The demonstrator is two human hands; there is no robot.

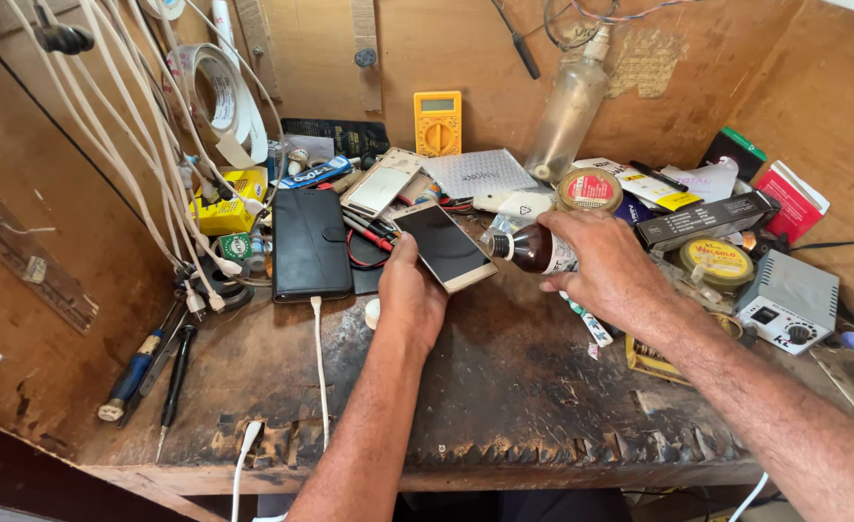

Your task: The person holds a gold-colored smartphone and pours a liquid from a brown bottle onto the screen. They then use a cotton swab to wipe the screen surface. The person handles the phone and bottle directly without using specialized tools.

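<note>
- The left hand (409,290) is clamping its grip on a white smartphone (443,246), holding it tilted above the bench (504,387).
- Just right of it, the right hand (608,263) is gripping a brown bottle (533,249) (tipped, neck toward the phone).

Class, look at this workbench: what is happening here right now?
A person at a cluttered wooden bench holds a white smartphone in the left hand. The right hand tips a small brown bottle, its neck pointing towards the phone. A black wallet case and a yellow multimeter lie behind.
</note>
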